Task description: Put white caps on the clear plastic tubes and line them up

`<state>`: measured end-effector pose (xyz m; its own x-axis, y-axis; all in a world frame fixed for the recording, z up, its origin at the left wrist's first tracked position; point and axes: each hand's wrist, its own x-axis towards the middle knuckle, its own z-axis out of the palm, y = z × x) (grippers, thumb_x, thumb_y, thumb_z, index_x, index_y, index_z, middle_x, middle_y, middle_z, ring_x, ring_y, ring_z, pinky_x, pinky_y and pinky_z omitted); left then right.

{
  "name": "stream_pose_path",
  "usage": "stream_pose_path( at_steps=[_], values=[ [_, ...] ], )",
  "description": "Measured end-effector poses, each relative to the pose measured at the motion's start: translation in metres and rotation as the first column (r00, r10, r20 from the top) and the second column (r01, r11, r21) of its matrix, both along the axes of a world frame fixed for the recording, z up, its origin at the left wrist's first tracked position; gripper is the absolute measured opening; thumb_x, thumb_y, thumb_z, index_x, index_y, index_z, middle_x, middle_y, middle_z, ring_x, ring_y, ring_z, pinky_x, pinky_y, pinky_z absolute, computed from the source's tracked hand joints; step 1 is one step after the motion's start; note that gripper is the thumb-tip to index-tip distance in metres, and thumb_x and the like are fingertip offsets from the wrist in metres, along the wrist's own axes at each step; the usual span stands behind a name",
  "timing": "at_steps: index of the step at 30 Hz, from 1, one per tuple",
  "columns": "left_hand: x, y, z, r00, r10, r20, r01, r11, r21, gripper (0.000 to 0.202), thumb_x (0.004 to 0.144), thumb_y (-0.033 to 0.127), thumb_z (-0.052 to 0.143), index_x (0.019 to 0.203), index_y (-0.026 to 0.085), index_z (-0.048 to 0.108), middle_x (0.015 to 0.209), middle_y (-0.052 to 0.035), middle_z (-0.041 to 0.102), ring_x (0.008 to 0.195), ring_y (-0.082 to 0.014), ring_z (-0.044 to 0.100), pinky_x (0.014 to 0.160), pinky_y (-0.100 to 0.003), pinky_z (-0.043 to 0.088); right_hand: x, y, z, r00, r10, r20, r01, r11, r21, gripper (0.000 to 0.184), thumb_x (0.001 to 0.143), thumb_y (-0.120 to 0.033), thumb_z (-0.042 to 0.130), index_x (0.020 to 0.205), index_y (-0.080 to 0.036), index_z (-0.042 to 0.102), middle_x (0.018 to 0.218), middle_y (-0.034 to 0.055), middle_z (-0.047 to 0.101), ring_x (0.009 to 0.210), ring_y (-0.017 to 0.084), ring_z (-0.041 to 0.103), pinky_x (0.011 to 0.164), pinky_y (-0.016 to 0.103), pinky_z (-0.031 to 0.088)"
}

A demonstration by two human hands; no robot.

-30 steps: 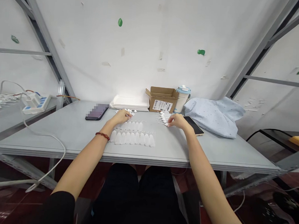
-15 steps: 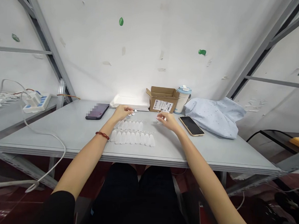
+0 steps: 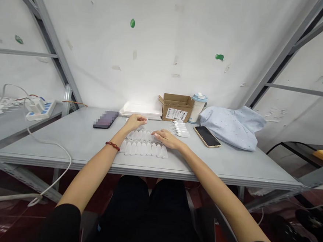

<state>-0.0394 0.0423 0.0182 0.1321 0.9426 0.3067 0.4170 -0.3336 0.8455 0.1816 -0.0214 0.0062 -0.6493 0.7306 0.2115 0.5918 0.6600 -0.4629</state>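
Note:
Two rows of white teardrop-shaped plastic pieces lie side by side on the grey table (image 3: 66,140): a front row (image 3: 144,149) and a back row (image 3: 141,135). My right hand (image 3: 168,139) rests at the right end of the back row, its fingers pressed together on a small white piece there. My left hand (image 3: 135,121) hovers just behind the back row's left part, fingers pinched near a few loose white bits; what it holds is too small to tell. A cluster of small white parts (image 3: 179,129) lies to the right of my right hand.
A dark phone (image 3: 105,119) lies at the left and a gold-edged phone (image 3: 207,136) at the right. Along the wall stand white trays (image 3: 141,110), a cardboard box (image 3: 176,107), a lidded cup (image 3: 197,108) and a pale blue cloth (image 3: 233,124). A power strip (image 3: 40,109) with cables sits on the left shelf.
My right hand has left the cluster of small parts and moved left and nearer, down to the right end of the back row. My left hand has stayed behind that row.

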Motion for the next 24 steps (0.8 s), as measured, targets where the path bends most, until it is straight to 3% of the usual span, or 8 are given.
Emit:
stream_pose_path(
  at_steps=[12, 18, 24],
  values=[
    [0.002, -0.003, 0.0, 0.999, -0.032, 0.005, 0.032, 0.999, -0.026, 0.027, 0.057, 0.035, 0.074, 0.076, 0.015, 0.071, 0.076, -0.0062, 0.071, 0.075, -0.0207, 0.062, 0.069, -0.032, 0.048, 0.003, 0.002, -0.001, 0.995, -0.018, -0.097, 0.019, 1.0, 0.011, 0.04, 0.098, -0.045, 0.03, 0.103, -0.02, 0.061, 0.091, 0.0043, 0.063, 0.087, 0.018, 0.056, 0.084, 0.03, 0.041],
    [0.006, -0.01, 0.005, 0.999, -0.03, 0.031, 0.031, 0.998, -0.052, 0.024, 0.056, 0.03, 0.075, 0.074, 0.015, 0.071, 0.075, -0.0057, 0.071, 0.078, -0.0216, 0.063, 0.074, -0.033, 0.048, 0.003, 0.005, -0.001, 0.998, -0.056, 0.019, 0.055, 0.998, 0.04, 0.038, 0.098, -0.037, 0.031, 0.09, -0.017, 0.063, 0.082, 0.0043, 0.063, 0.079, 0.016, 0.055, 0.078, 0.027, 0.04],
    [0.008, -0.012, 0.007, 0.997, -0.027, 0.072, 0.034, 0.995, -0.094, 0.026, 0.056, 0.03, 0.078, 0.075, 0.014, 0.07, 0.077, -0.0059, 0.071, 0.081, -0.0223, 0.064, 0.079, -0.035, 0.049, 0.006, 0.006, -0.001, 0.995, -0.097, -0.039, 0.099, 0.993, 0.058, 0.031, 0.097, -0.034, 0.038, 0.1, -0.017, 0.062, 0.083, 0.0051, 0.064, 0.076, 0.015, 0.055, 0.073, 0.025, 0.038]
  ],
)
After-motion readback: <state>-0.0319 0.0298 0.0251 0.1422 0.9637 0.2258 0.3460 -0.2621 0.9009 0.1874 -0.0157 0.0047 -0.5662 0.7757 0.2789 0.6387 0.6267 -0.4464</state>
